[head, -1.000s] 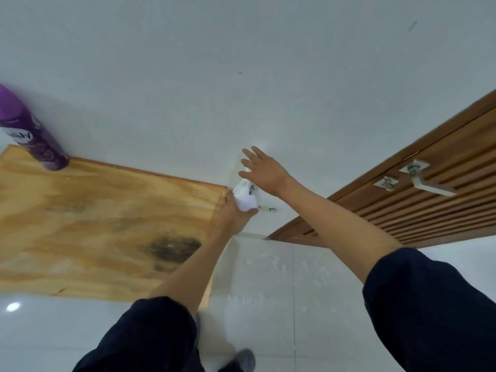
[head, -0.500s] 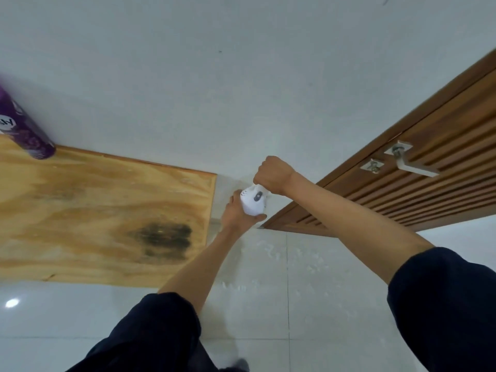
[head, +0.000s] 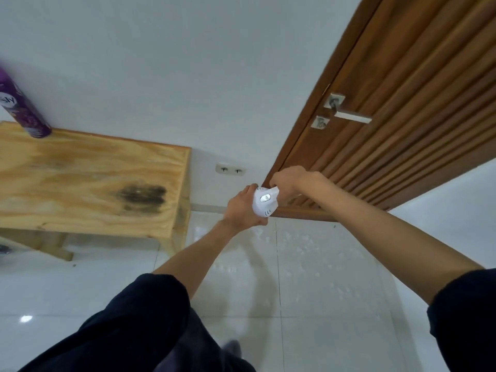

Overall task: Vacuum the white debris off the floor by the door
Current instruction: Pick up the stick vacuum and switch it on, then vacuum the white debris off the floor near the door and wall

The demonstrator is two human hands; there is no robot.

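- The left hand point(head: 243, 208) grips the white handheld vacuum point(head: 264, 201) from its left side and underneath, with the fingers wrapped round the rounded body.
- The right hand point(head: 288, 181) is curled over the vacuum's upper right end. Its fingers are bent and closed on that end (exactly what they pinch there is hidden behind the knuckles).
- The vacuum sits between the two hands, held up off the floor point(head: 335, 331), with a grey oval button on the face turned to the camera.
- The white debris point(head: 300, 242) lies scattered on the glossy tiles just below both hands and spreads down and to the right under the right forearm.
- The door point(head: 416, 116), brown and ribbed, rises directly behind and to the right of the right hand; its lower corner is just beside the vacuum.
- A metal door handle point(head: 349, 114) is well above the right hand.
- A wall socket point(head: 230, 169) is on the white wall just above the left hand.
- A wooden table point(head: 80, 178) with a dark stain stands to the left of the left hand. A purple spray can point(head: 25, 111) is at the table's far left.
- Both forearms are bare, with dark sleeves point(head: 150, 312) near the elbows.
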